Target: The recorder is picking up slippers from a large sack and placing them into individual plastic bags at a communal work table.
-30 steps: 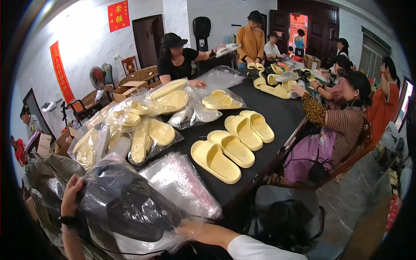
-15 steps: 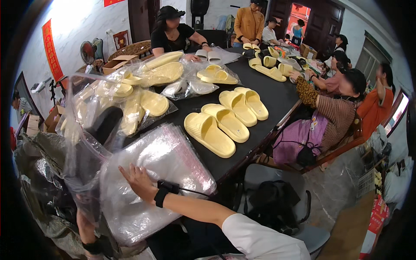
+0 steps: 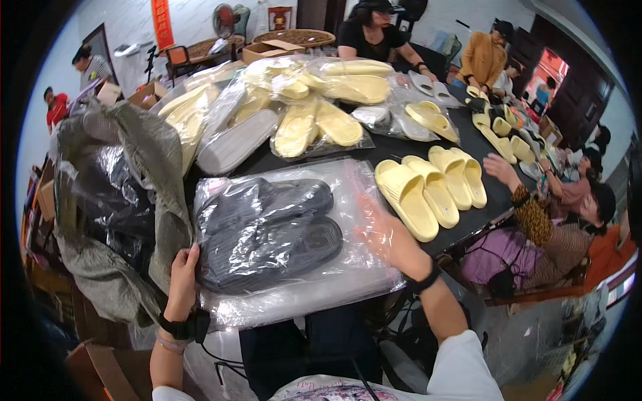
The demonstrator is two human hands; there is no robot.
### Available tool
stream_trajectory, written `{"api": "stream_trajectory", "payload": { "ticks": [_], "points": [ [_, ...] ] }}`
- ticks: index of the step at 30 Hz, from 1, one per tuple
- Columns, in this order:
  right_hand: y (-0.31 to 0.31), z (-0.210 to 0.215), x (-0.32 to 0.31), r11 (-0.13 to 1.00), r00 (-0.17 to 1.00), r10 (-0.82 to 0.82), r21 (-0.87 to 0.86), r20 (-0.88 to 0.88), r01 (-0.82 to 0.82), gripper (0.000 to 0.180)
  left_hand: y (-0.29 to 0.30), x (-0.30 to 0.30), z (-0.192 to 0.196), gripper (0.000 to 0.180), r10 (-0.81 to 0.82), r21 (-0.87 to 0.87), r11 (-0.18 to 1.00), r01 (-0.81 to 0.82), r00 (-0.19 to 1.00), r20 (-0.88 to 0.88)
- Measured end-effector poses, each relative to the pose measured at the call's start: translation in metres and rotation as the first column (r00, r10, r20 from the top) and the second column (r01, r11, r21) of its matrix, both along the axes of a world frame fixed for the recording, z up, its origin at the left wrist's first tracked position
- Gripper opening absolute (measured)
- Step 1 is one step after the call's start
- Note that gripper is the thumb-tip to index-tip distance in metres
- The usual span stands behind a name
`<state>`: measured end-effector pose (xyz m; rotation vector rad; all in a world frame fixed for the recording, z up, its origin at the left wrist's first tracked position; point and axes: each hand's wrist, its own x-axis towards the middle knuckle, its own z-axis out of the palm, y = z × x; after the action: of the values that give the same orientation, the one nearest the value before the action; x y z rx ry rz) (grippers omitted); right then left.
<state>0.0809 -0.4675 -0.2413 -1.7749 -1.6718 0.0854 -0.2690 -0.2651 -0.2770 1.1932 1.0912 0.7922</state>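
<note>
A clear plastic bag with a pair of dark slippers (image 3: pixel 267 234) lies flat on the stack of clear bags (image 3: pixel 267 314) at the table's near edge. My left hand (image 3: pixel 182 281) is closed on the bag's left edge, its thumb on top. Over the pink-striped right edge of the stack reaches my right hand (image 3: pixel 394 244); its fingers look stretched and apart, slightly blurred, and touch the plastic. Two pairs of bare yellow slippers (image 3: pixel 435 190) stand just beyond that hand. Behind the dark pair is a bagged grey slipper (image 3: pixel 237 142), close to other bagged yellow slippers (image 3: pixel 317 127).
A large grey-green woven sack (image 3: pixel 120 254) holding shiny dark plastic packages stands to my left. Co-workers sit and stand around the black table (image 3: pixel 361 150), one with a leopard-print sleeve (image 3: pixel 531 214) at the right. An open cardboard box (image 3: pixel 271 50) stands at the back.
The view has swung left. The bag with dark slippers, held up at the left before, now lies on the stack. My right hand has moved from the stack's middle to its right edge.
</note>
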Motion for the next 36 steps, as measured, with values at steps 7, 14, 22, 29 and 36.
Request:
{"api": "stream_trajectory", "payload": {
  "ticks": [7, 14, 22, 29, 36],
  "points": [
    [-0.040, -0.008, 0.010, 0.975, 0.859, -0.222, -0.097, -0.462, 0.200, 0.040, -0.031, -0.013, -0.004, 0.046, 0.037, 0.514, 0.857, 0.047, 0.988, -0.152],
    [-0.039, -0.001, 0.025, 0.964, 0.436, -0.233, -0.266, -0.869, -0.014, 0.049, -0.069, -0.009, 0.000, 0.061, 0.054, 0.581, 0.697, 0.420, 0.778, -0.626],
    [-0.012, 0.014, 0.024, 0.934, 0.240, -0.089, -0.165, -0.967, -0.316, 0.044, -0.072, -0.008, -0.032, 0.069, 0.154, 0.646, 0.676, 0.355, 0.789, -0.595],
    [0.012, -0.005, 0.036, 0.940, 0.565, -0.288, -0.341, -0.773, 0.012, 0.043, -0.074, -0.008, -0.036, 0.070, 0.234, 0.692, 0.650, 0.315, 0.783, -0.576],
    [0.022, 0.035, 0.045, 0.942, 0.115, -0.017, -0.055, -0.993, -0.331, 0.028, -0.072, -0.002, -0.036, 0.071, 0.240, 0.712, 0.639, 0.290, 0.804, -0.544]
  ]
}}
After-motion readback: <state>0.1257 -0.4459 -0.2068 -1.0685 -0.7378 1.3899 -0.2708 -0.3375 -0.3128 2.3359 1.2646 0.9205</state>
